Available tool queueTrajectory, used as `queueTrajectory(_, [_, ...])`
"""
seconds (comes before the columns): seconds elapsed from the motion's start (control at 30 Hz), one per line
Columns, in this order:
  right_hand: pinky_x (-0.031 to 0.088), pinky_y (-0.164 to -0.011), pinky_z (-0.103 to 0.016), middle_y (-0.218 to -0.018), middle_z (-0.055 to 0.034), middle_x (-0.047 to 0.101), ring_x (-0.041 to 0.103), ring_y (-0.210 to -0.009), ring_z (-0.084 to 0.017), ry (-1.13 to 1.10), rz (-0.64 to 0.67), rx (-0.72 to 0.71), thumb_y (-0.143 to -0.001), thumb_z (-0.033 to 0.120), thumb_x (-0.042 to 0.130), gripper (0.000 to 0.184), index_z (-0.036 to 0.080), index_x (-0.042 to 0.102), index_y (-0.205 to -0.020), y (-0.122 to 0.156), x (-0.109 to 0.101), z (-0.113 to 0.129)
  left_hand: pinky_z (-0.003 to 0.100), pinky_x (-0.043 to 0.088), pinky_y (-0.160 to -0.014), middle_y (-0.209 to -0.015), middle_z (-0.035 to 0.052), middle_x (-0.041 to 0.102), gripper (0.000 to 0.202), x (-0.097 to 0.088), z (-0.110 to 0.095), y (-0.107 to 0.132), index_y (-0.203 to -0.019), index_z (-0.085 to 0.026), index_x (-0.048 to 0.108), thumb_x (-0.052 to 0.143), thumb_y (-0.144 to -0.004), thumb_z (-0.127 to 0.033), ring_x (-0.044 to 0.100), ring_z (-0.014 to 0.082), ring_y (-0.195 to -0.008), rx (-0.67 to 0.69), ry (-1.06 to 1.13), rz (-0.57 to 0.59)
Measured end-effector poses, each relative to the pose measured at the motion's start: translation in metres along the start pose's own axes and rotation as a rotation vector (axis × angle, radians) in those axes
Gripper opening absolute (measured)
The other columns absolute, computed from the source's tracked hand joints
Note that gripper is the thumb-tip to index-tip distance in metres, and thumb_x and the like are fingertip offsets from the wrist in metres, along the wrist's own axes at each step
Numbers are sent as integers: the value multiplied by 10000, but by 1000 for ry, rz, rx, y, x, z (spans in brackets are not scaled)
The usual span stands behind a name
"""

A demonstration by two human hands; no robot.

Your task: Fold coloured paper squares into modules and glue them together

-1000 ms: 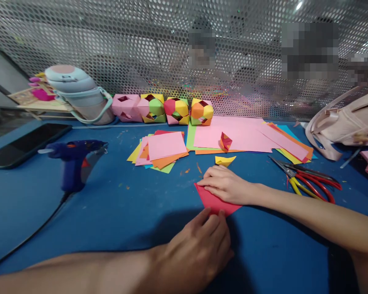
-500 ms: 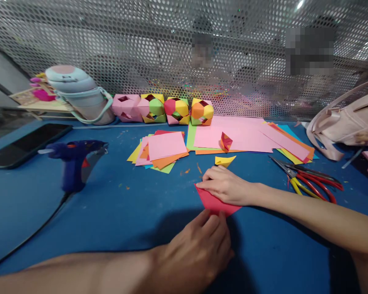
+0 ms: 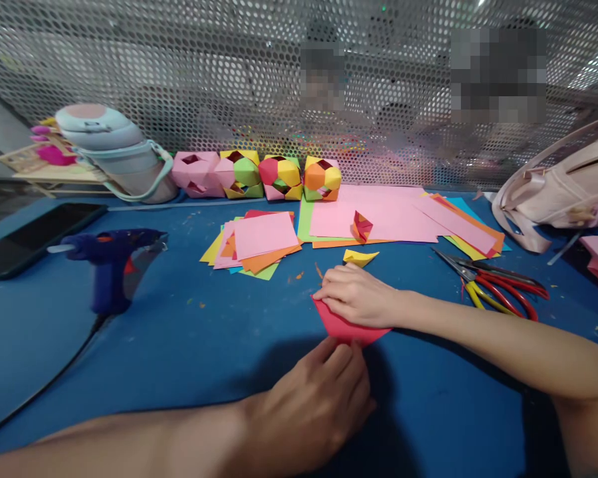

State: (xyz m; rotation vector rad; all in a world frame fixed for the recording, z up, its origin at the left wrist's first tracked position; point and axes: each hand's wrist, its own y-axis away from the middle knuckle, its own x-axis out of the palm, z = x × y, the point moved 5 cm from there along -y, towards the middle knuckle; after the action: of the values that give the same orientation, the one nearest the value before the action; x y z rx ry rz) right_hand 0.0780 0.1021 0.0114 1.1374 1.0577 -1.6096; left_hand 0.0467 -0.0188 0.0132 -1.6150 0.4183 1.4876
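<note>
A folded piece of red paper [image 3: 346, 328] lies on the blue table, roughly a triangle with its point at the near side. My left hand [image 3: 323, 392] has its fingertips closed on the near corner. Across the far edge rests my right hand [image 3: 356, 295], its fingers together and pressing the sheet down; they cover part of it. Just beyond that hand is a small folded yellow paper piece [image 3: 359, 257]. A folded red and orange paper piece [image 3: 362, 227] stands farther back, on the pink sheets [image 3: 398, 212].
A glue gun [image 3: 109, 265] with its cord and a phone [image 3: 34, 232] are on the left. Coloured paper squares [image 3: 264, 236] lie mid-table; several paper balls [image 3: 279, 178] line the mesh wall. Pliers [image 3: 483, 285], a bag [image 3: 568, 179] and a bottle [image 3: 124, 159] are also there.
The view has turned slightly, so the surroundings sit a little farther left. Both hands stay on the red paper in nearly the same pose.
</note>
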Motion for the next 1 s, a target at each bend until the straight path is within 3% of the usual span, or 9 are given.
queueTrajectory(0.3, [313,-702,-289,-868,-74,567,448,-789,-177,118,-96,-64,-948,247,347,282,137,607,-957,3,11,-2,309,482,-584,-746,70,620,170,-6,6,-2,-863,-109,568,448,-890,-226,575,188,-668,14,26,-64])
queueTrajectory(0.47, [305,-691,-296,-868,-76,566,439,-799,-182,112,-90,-83,-936,208,355,247,145,586,-996,5,11,-2,252,487,-602,-768,31,570,266,3,31,-3,-790,-153,535,303,-893,-73,525,141,-660,-177,138,65])
queueTrajectory(0.57, [313,-683,-302,-867,-91,568,441,-792,-191,115,-127,-91,-929,204,348,254,128,575,-1014,7,9,-1,300,502,-673,-768,37,552,263,8,41,-6,-716,-159,532,344,-830,-16,509,163,-706,-242,20,155])
queueTrajectory(0.7, [329,-683,-304,-875,-102,576,451,-784,-197,149,-202,-69,-918,180,344,256,108,562,-1032,8,7,-2,397,513,-739,-843,93,580,161,9,41,-9,-792,-125,576,446,-787,-31,534,216,-783,-239,-70,187])
queueTrajectory(0.9, [320,-682,-305,-867,-90,586,452,-771,-195,248,-208,-45,-918,175,360,244,105,569,-1021,16,4,-3,470,484,-854,-937,171,597,161,9,38,-7,-869,-66,574,478,-754,-7,573,275,-918,-171,-112,112])
queueTrajectory(1.0, [307,-696,-313,-890,-86,591,452,-797,-196,308,-187,-21,-932,183,355,242,114,566,-1031,27,2,-2,457,485,-878,-986,203,615,177,10,38,-5,-878,-58,566,446,-758,-5,587,293,-974,-131,-162,63])
